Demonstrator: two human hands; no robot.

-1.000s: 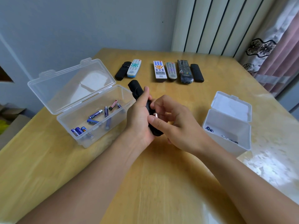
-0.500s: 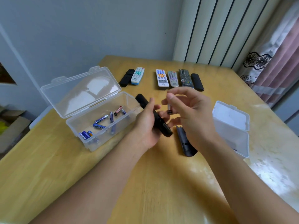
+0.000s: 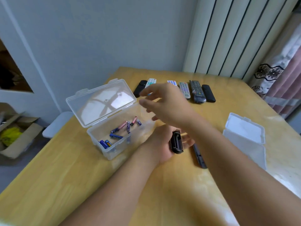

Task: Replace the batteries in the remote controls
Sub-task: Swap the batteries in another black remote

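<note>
My left hand [image 3: 160,145] grips a black remote [image 3: 176,142] with its back up and the battery bay uncovered. The bay looks empty. The remote's black cover [image 3: 199,156] lies on the table just right of it. My right hand [image 3: 164,101] hovers above the clear box [image 3: 114,149] with fingers spread and nothing visible in them; it is blurred. Several batteries [image 3: 121,130], blue and pinkish, lie in that box. Several more remotes [image 3: 184,89] form a row at the far side of the table.
The clear box's lid [image 3: 101,102] stands open toward the wall. A second open white box [image 3: 244,136] sits at the right. The wooden table [image 3: 81,185] ends at the left, where a cardboard carton [image 3: 17,136] sits on the floor.
My right hand, which pinched a battery pulled from the remote, has swung left over the clear box and spread its fingers. My left hand tilted the remote, showing the bay.
</note>
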